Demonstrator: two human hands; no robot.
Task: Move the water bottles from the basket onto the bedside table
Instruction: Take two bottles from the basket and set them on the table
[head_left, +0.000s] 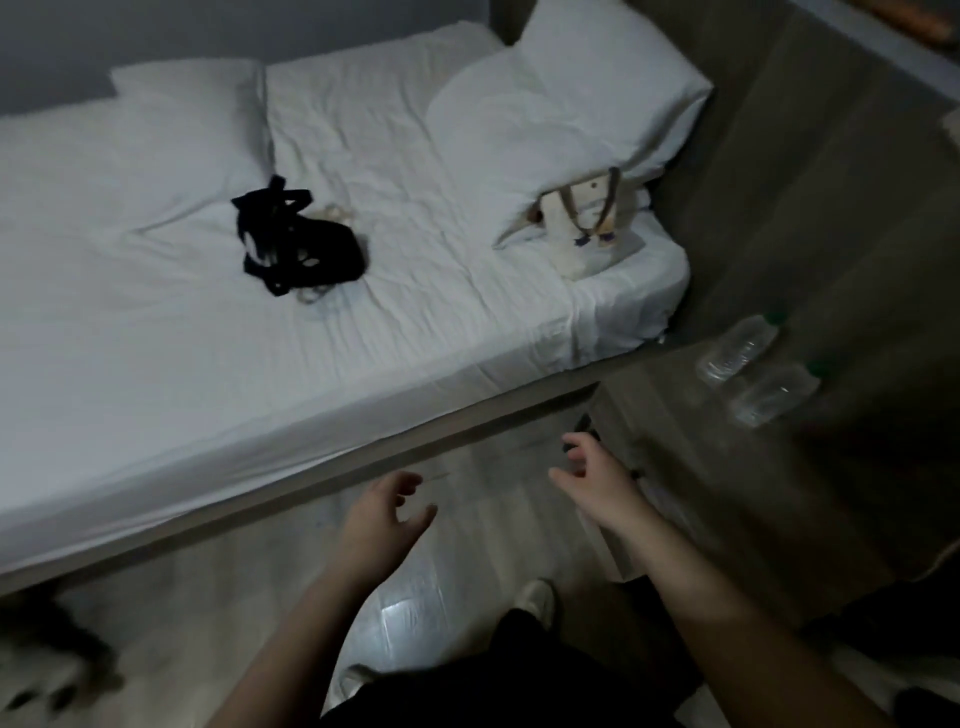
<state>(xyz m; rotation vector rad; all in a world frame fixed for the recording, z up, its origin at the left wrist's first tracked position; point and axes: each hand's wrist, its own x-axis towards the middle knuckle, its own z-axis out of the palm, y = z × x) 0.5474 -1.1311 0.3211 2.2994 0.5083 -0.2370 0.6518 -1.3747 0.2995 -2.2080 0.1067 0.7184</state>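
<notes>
Two clear water bottles with green caps, one behind the other, stand side by side on the grey-brown bedside table at the right. My left hand and my right hand hover above the floor in front of the bed, both empty with loosely spread fingers. My right hand is lower left of the bottles, apart from them. No basket shows clearly in this view.
A white bed with two pillows fills the left and middle. On it lie a black strappy object and a cream tote bag near the right pillow. My shoe stands on the pale floor.
</notes>
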